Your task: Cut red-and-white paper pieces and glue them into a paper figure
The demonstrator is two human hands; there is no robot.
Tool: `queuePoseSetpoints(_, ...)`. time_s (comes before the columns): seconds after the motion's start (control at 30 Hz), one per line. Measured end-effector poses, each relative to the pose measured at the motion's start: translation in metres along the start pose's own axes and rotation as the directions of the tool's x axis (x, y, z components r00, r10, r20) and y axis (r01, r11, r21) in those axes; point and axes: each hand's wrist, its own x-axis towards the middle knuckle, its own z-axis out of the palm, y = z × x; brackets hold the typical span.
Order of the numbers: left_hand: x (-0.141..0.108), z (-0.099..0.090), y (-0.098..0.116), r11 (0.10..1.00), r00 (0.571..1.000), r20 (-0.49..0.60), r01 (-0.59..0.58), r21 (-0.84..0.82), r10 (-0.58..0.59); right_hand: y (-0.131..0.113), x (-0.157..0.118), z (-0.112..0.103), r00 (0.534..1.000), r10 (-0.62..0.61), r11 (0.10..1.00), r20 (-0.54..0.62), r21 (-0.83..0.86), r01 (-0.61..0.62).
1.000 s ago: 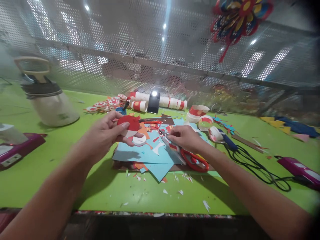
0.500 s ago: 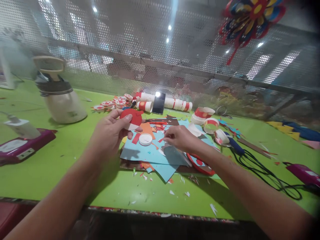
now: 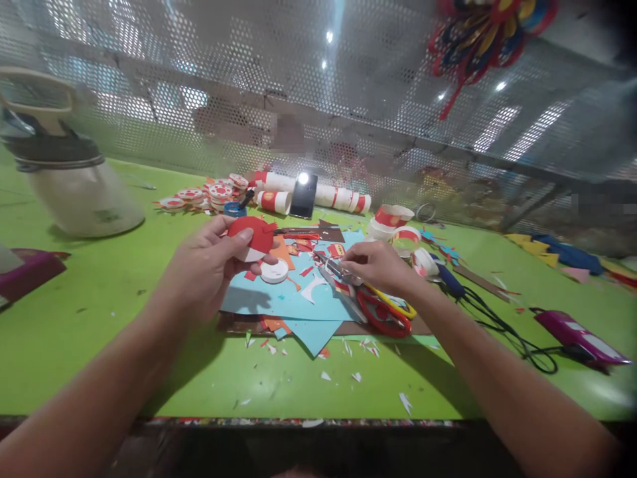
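Between its thumb and fingers my left hand (image 3: 212, 259) holds a round red and white paper piece (image 3: 256, 238). My right hand (image 3: 375, 265) is closed on the metal part of scissors with yellow handles (image 3: 398, 303). Scissors with red handles (image 3: 381, 324) lie just below that hand. Under both hands is light blue paper (image 3: 269, 302), carrying a white round lid (image 3: 274, 271), a curved white scrap (image 3: 313, 289) and red paper bits (image 3: 336, 249).
Beyond the paper stand a phone (image 3: 303, 196) and a row of paper cups (image 3: 341, 199). A large white container (image 3: 82, 192) is at the left. A blue-handled tool (image 3: 450, 280) with a black cable lies at the right.
My right hand has come to grip the yellow-handled scissors, which now show above the red-handled pair. My left hand still holds the red piece. The view has shifted, moving the scene left.
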Motion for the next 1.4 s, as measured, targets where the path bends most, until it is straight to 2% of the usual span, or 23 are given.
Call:
queuePoseSetpoints(0.23,0.003,0.001,-0.006,1.000,0.999,-0.036,0.022,-0.011,-0.022,0.010,-0.008,0.002,0.994,0.099,0.992,-0.048,0.085,-0.095)
queuePoseSetpoints(0.4,0.004,0.002,-0.004,0.998,0.999,-0.051,-0.011,-0.058,0.008,0.017,-0.014,0.001,0.989,0.110,0.988,-0.095,0.114,-0.099)
queuePoseSetpoints(0.63,0.004,0.011,0.002,0.993,0.988,-0.145,-0.059,-0.102,0.044,0.026,-0.018,-0.003,0.982,0.127,0.982,-0.138,0.157,-0.105)
queuePoseSetpoints(0.73,0.006,0.008,-0.002,0.991,0.992,-0.081,-0.106,-0.078,0.100,0.021,-0.020,-0.001,0.984,0.116,0.982,-0.133,0.166,-0.093)
queuePoseSetpoints(0.87,0.008,0.005,-0.006,0.993,0.993,-0.072,-0.098,-0.062,0.093,0.013,-0.023,0.002,0.993,0.076,0.980,-0.088,0.189,-0.059)
queuePoseSetpoints(1.0,0.009,0.004,-0.008,0.991,0.993,-0.050,-0.114,-0.074,0.111,0.012,-0.024,-0.001,0.993,0.052,0.980,-0.102,0.197,-0.031)
queuePoseSetpoints(1.23,0.006,0.011,-0.003,0.995,0.992,-0.108,-0.066,-0.072,0.058,0.033,-0.022,-0.019,0.985,0.036,0.975,-0.169,0.224,0.003)
queuePoseSetpoints(1.33,0.004,0.014,-0.003,1.000,0.992,-0.125,-0.023,-0.014,0.021,0.047,-0.021,-0.027,0.978,0.070,0.969,-0.196,0.247,-0.020)
queuePoseSetpoints(1.4,0.004,0.014,-0.003,1.000,0.994,-0.106,-0.001,-0.031,-0.003,0.055,-0.020,-0.031,0.973,0.101,0.962,-0.209,0.271,-0.042)
